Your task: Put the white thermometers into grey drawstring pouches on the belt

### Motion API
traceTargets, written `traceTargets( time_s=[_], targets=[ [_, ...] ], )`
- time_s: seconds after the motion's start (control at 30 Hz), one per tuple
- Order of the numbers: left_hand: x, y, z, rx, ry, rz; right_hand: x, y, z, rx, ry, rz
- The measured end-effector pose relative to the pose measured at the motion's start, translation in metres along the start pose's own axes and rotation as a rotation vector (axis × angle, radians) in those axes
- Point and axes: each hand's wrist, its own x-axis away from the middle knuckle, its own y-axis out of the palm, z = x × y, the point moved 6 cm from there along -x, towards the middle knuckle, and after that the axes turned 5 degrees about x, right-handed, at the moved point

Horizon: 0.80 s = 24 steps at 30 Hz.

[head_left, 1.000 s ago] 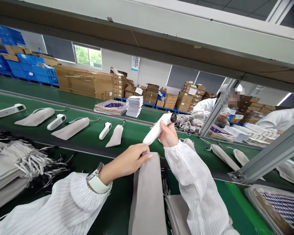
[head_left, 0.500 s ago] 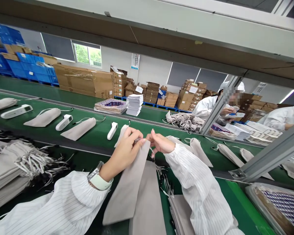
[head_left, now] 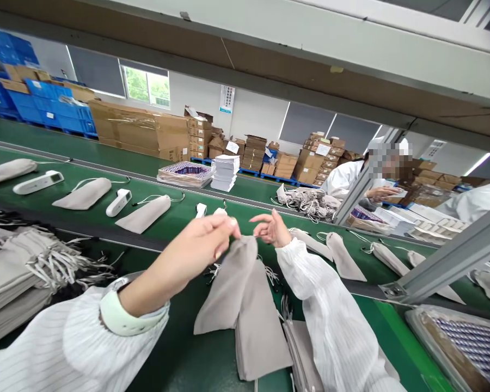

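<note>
Over green bench, pouch (head_left: 227, 283) hanging mouth-up, slanted

The left hand (head_left: 200, 242) hides most of a white device (head_left: 201, 209).

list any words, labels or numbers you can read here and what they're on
No text can be read in this picture.
Wall sign: blue and white, print too small to read.
Labels on the stacked cartons: white sheets, blurred.
Stack of white booklets: no legible print.
White devices on the belt: no legible marking.
Grey pouch pinched by the left hand: plain.
</note>
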Motion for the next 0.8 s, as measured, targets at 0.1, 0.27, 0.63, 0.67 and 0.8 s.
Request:
traceTargets(
  time_s=[0.1,0.27,0.63,0.67,0.8],
  targets=[
    [-0.005,-0.011,0.003,0.092,0.115,0.147,0.02,0.074,-0.02,-0.231,-0.078,-0.479],
    [-0.015,0.0,-0.011,-0.142,0.185,0.088,0.003,0.047,-0.012,-0.091,-0.105,0.169],
    [-0.021,0.057,-0.121,-1.056,0.299,-0.344,0.028,-0.092,0.044,0.739,0.392,0.874],
    [-0.019,0.057,-0.125,-1.084,0.277,-0.377,0.028,-0.086,0.049,0.787,0.408,0.833],
    [-0.009,0.058,-0.115,-1.158,0.241,-0.449,0.006,-0.054,0.045,0.97,0.323,0.653]
  ],
)
